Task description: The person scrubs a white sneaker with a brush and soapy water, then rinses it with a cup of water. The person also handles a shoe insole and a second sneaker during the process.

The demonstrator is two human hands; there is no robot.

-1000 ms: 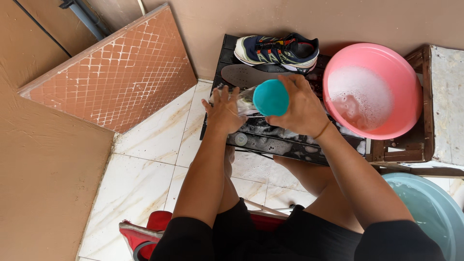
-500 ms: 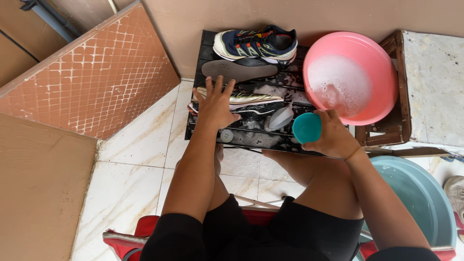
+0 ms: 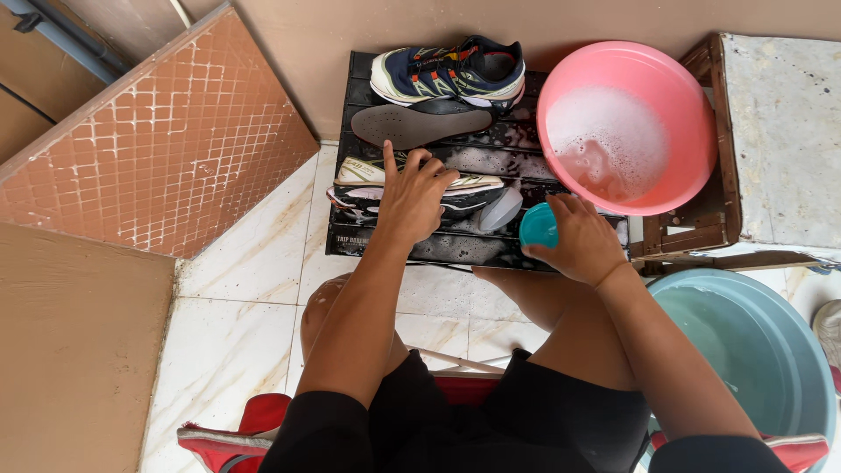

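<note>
the left hand [image 3: 412, 197] lies palm down on a pale sneaker [image 3: 477, 187] that rests on its side across a black slatted mat [image 3: 385, 241]; its fingers [image 3: 388, 158] are spread apart and stretched flat over the middle of the shoe, so the toe end shows to the left of the hand and the heel end to the right; a grey insole [image 3: 501, 210] pokes out just beside the heel, touching the shoe; the right hand [image 3: 580, 241] is curled around a small teal cup [image 3: 538, 226], fingers closed on its side with the round top facing left towards the insole, near the front edge of the mat and apart from the shoe; farther back on the mat a dark sneaker [image 3: 451, 72] with bright accents sits upright against the wall, and a dark insole [image 3: 420, 124] lies flat between the two shoes; a pink basin [image 3: 692, 114] of soapy water stands to the right, its rim overlapping the mat, beside a wooden crate [image 3: 701, 232]; a pale blue tub [image 3: 788, 350] holding water sits by the person's right arm; a leaning terracotta tiled panel [image 3: 149, 149] stands to the left.
</note>
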